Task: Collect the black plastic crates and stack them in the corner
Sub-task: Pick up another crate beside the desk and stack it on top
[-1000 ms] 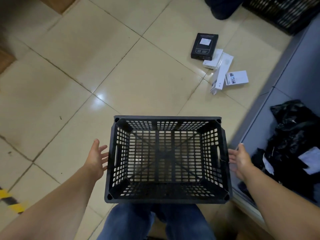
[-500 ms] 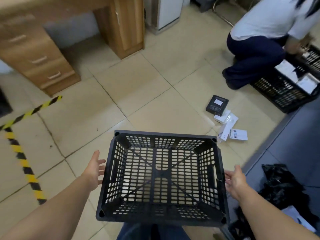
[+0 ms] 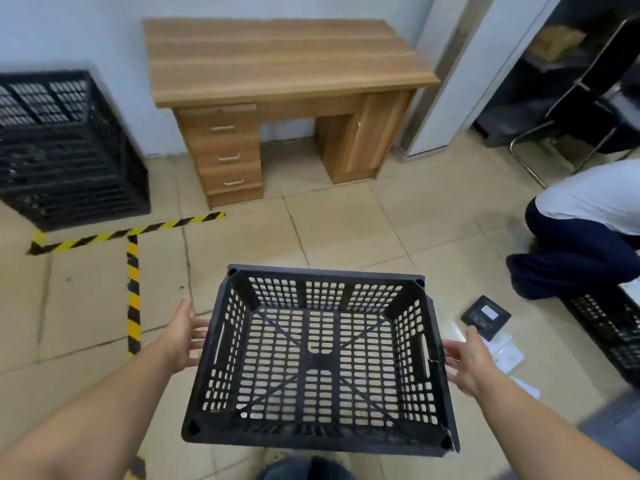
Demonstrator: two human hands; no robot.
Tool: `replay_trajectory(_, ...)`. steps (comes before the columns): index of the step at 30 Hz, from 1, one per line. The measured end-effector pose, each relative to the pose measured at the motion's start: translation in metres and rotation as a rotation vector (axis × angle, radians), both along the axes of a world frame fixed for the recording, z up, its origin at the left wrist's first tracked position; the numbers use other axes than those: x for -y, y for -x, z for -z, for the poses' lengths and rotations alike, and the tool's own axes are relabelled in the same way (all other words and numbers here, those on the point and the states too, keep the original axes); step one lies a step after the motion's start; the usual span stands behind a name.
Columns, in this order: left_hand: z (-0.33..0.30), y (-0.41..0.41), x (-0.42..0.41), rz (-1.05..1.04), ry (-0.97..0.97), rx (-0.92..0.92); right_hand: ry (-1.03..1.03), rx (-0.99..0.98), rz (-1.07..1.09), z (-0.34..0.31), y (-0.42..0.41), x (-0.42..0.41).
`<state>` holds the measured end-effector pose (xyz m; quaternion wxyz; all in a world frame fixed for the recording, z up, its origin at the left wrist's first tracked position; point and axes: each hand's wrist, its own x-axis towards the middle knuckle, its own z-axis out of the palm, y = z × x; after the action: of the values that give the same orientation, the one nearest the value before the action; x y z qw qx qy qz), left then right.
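I hold an empty black plastic crate (image 3: 322, 433) in the air in front of me, open side up, with the tiled floor showing through its holes. My left hand (image 3: 183, 336) presses on its left wall by the handle slot. My right hand (image 3: 467, 362) grips the right wall at the other slot. A stack of black crates (image 3: 65, 150) stands against the wall at the far left, behind the striped floor tape. Another black crate (image 3: 609, 327) sits on the floor at the right edge.
A wooden desk (image 3: 277, 64) with drawers stands against the far wall. Yellow-black tape (image 3: 133, 289) marks the floor at left. A crouching person (image 3: 588, 237) is at right, with a black box (image 3: 486, 315) and white boxes (image 3: 505, 351) nearby.
My view has swung up and left: the desk and the crate stack have come into sight. The crate stays between my hands and has risen with me, away from the small boxes.
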<state>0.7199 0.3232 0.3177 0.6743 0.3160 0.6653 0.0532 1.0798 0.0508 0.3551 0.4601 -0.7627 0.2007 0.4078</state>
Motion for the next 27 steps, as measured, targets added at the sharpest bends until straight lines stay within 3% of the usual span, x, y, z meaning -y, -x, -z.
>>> replay_trajectory(10, -0.036, 0.077, -0.064, -0.267, -0.042, 0.006, -0.051, -0.027, -0.267, -0.02, 0.013, -0.157)
replay_trajectory(27, -0.088, 0.126, -0.171, -0.782, -0.192, -0.059, -0.113, -0.155, -0.709, -0.044, 0.031, -0.447)
